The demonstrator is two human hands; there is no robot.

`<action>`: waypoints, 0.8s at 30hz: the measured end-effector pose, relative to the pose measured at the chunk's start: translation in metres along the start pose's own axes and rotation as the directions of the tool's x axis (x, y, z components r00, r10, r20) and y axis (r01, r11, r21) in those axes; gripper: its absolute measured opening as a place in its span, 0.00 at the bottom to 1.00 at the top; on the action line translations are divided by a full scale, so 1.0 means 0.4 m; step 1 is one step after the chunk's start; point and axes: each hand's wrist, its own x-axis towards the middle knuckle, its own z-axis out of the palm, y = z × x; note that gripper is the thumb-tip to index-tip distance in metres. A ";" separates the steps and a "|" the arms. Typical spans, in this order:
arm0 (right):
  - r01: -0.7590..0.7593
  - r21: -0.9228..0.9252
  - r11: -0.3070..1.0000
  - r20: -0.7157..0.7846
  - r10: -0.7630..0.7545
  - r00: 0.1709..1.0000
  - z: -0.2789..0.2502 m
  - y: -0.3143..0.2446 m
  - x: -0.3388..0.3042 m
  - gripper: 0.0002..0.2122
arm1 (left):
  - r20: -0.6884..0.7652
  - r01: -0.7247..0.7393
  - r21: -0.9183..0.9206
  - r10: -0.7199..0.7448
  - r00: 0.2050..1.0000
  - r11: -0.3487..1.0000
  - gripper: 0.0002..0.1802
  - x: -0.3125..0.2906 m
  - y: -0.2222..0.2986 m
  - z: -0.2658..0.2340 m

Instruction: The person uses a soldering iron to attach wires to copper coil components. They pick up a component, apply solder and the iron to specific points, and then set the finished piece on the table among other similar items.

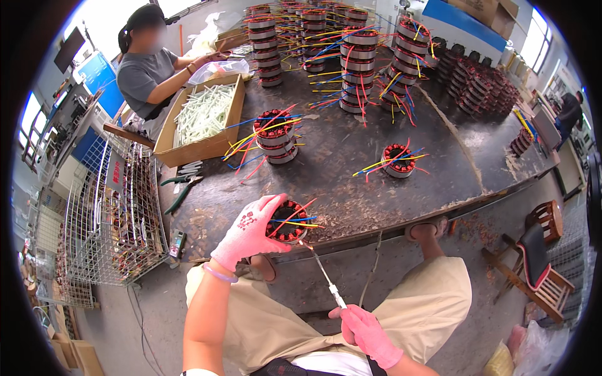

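My left hand (pixel 248 229), in a pink glove, is wrapped round a motor stator (pixel 287 237) at the table's front edge. The stator has a dark ring with red windings, and red, blue and yellow leads stick out to its right. Lower down, my right hand (pixel 364 329), also gloved in pink, pinches the near end of a thin white sleeved wire (pixel 334 290). This wire slants from the stator's lower right rim to my right fingers, thicker near them. Whether it is joined to the stator is too small to tell.
A single stator (pixel 399 160) and a short stack of stators (pixel 276 138) stand on the dark table (pixel 351 207). Taller stacks (pixel 359 69) rise behind. At left are a carton of white tubes (pixel 207 116), green-handled pliers (pixel 182 193) and a wire basket (pixel 113 219). A co-worker (pixel 150 69) sits far left.
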 end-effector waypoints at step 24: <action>0.022 -0.111 0.994 -0.011 -0.023 1.000 0.003 -0.011 -0.002 0.14 | 0.025 0.039 0.004 -0.039 0.999 0.999 0.56 0.000 0.008 -0.003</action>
